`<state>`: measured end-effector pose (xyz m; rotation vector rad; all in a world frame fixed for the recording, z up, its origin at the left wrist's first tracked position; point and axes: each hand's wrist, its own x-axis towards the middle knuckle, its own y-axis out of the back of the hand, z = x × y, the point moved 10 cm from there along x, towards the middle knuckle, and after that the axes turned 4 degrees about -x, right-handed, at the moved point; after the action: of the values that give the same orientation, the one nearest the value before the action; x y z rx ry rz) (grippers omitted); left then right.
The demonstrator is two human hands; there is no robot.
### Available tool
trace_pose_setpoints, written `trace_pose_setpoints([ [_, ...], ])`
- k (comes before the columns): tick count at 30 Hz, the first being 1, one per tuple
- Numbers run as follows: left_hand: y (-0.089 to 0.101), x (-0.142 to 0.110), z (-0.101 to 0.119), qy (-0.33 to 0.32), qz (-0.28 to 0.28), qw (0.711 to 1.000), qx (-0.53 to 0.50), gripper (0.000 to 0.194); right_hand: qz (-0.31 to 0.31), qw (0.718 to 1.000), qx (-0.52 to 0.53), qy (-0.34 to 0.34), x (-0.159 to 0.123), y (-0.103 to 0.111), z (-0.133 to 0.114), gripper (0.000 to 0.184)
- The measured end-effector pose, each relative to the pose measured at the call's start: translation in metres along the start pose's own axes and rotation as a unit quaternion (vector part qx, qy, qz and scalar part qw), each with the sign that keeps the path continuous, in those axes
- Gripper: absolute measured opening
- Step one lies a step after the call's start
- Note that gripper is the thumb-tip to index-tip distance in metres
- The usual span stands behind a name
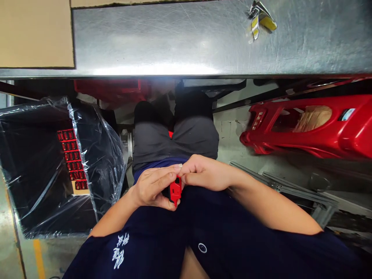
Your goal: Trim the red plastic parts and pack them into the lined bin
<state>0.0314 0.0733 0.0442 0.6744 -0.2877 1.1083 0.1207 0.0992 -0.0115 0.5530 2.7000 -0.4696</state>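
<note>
Head view looks down past my navy shirt (162,244) to my grey shorts (174,139). Over my lap, my left hand (152,186) and right hand (205,173) close together around a small red plastic part (175,190), which sits at 6 o'clock in the frame; my left fingers curl around it, while my right fingertips pinch its top. A dark piece (166,192) beside it is partly hidden by my fingers. At 12 o'clock is a scratched steel surface (203,40), bearing a cardboard sheet (36,33) and a crumpled yellow-and-white strip (260,19). At 9 o'clock, plastic film (101,155) wraps a dark pack showing rows of red parts (71,159). A large red moulded piece (302,124) lies at 3 o'clock, with a metal frame (285,190) at 4 o'clock.
</note>
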Motion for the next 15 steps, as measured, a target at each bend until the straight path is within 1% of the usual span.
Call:
trace_pose_setpoints([
  [4, -0.0013, 0.0018, -0.0003, 0.002, -0.011, 1.000, 0.006, 0.096, 0.032, 0.999, -0.028, -0.022, 0.0000, 0.0050, 0.0032, 0.033],
  [10, 0.0000, 0.0022, 0.0000, 0.002, -0.006, 1.000, 0.008, 0.092, -0.007, 1.000, 0.015, 0.006, -0.0013, -0.0020, -0.0006, 0.027],
  [15, -0.0014, 0.0028, 0.0000, 0.003, -0.015, 1.000, 0.011, 0.092, 0.032, 0.999, -0.019, -0.031, -0.0007, 0.0033, 0.0076, 0.032],
])
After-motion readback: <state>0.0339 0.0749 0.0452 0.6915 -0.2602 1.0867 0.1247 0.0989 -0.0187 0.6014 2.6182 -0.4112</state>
